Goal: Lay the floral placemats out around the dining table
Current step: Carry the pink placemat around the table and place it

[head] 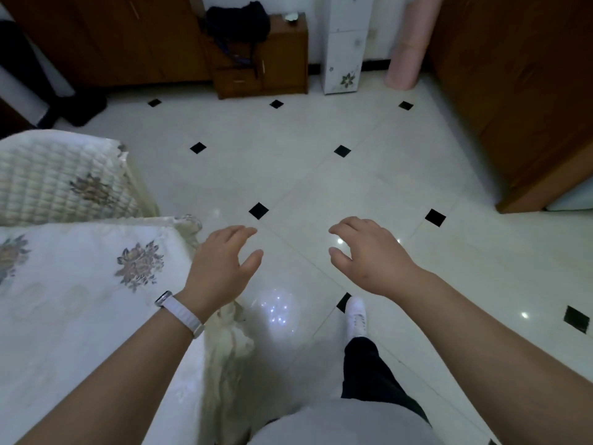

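Both hands empty beside the table; person mid-step on the floor.

Left hand (221, 268) and right hand (372, 258) hover over the tiled floor (321, 175), fingers (244, 231) spread and loosely curled, gripping nothing; likely walking round to the next place. Floral placemat (83, 277) lies flat on the table (224, 364) at left; a quilted floral one (61, 181) sits beyond, probably on a chair. No legible writing; white watch band (183, 313) unmarked.
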A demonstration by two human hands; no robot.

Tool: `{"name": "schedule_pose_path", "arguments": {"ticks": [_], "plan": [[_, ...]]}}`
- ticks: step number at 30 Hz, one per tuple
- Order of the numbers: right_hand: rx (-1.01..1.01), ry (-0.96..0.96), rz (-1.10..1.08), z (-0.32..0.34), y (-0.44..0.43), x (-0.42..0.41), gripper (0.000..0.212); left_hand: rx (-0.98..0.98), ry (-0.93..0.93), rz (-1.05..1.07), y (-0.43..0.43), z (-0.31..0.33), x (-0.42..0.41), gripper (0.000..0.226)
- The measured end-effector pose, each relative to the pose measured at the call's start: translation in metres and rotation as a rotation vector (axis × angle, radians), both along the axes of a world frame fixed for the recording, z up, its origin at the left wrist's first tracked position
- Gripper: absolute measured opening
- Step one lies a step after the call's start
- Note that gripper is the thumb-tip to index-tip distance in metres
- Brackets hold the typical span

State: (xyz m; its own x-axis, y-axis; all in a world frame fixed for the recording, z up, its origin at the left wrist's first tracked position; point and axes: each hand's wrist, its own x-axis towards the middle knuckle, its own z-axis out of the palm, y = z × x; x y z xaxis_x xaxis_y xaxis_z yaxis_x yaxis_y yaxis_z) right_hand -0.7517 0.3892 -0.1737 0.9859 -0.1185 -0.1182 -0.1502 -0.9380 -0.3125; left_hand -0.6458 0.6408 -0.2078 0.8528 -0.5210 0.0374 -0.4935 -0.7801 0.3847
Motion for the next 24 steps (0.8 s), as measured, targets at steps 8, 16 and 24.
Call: {"name": "schedule_pose_path", "arguments": {"ticks": [8, 16, 24], "plan": [[0.024, 0.0, 0.068, -0.004, -0.104, 0.12, 0.044, 0.077, 0.02, 0.117, -0.072, 0.006, 0.094, 0.056], [0.042, -0.029, 0.255, 0.015, -0.145, 0.24, 0.044, 0.04, -0.058, 0.256, -0.114, 0.026, 0.161, 0.053], [0.068, -0.025, 0.462, 0.019, -0.108, 0.337, 0.043, 0.154, -0.139, 0.358, -0.076, 0.034, 0.209, 0.051]]}}
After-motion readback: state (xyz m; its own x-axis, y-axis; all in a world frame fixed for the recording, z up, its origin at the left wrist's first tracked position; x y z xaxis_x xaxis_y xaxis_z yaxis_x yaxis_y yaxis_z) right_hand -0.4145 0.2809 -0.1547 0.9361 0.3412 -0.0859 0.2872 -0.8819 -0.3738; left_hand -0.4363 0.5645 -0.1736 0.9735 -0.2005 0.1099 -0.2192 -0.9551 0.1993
